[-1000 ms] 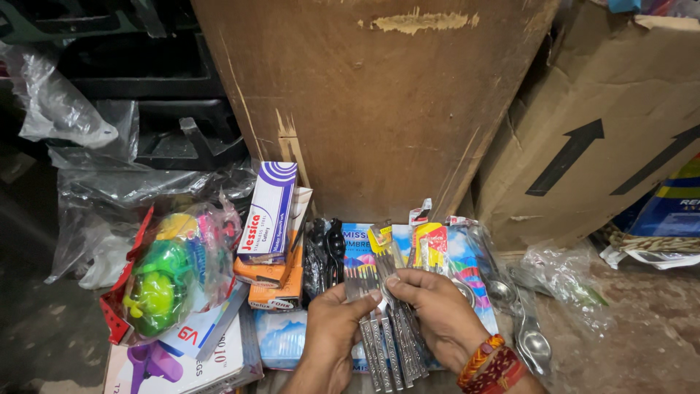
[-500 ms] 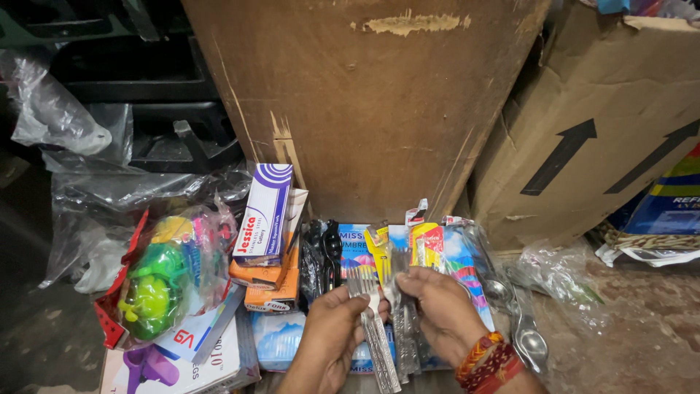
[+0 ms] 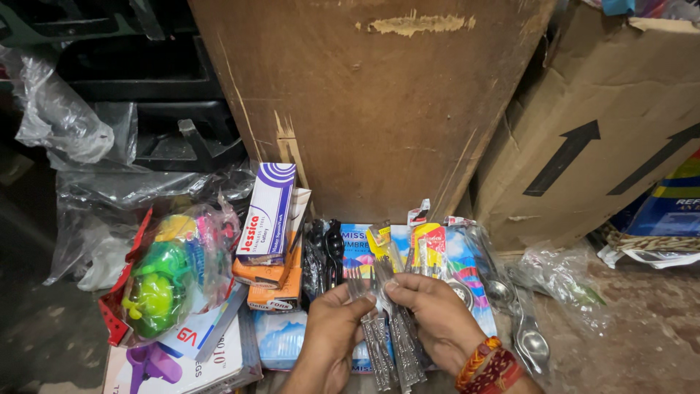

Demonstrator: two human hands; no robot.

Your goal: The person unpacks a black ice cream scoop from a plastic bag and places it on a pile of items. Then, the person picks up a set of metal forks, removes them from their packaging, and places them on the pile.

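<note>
Both my hands hold a bundle of steel forks (image 3: 390, 339) in clear sleeves, low in the middle of the view. My left hand (image 3: 332, 332) grips the bundle from the left, thumb across the handles. From the right, my right hand (image 3: 430, 310), with red and orange bangles at the wrist, pinches the fork heads. Under the hands lies a flat blue printed pack (image 3: 357, 248). Colourful small packets (image 3: 430, 244) stand just behind the fingers.
A white-and-purple carton (image 3: 266, 215) leans on orange boxes (image 3: 273, 281). A bag of green and pink plastic toys (image 3: 171, 277) lies at left. Steel spoons (image 3: 525, 332) lie at right. A brown board (image 3: 372, 102) and a cardboard box with arrows (image 3: 598, 124) stand behind.
The forks have been drawn closer together and more upright between my hands. My right hand's fingers have shifted up onto the fork heads.
</note>
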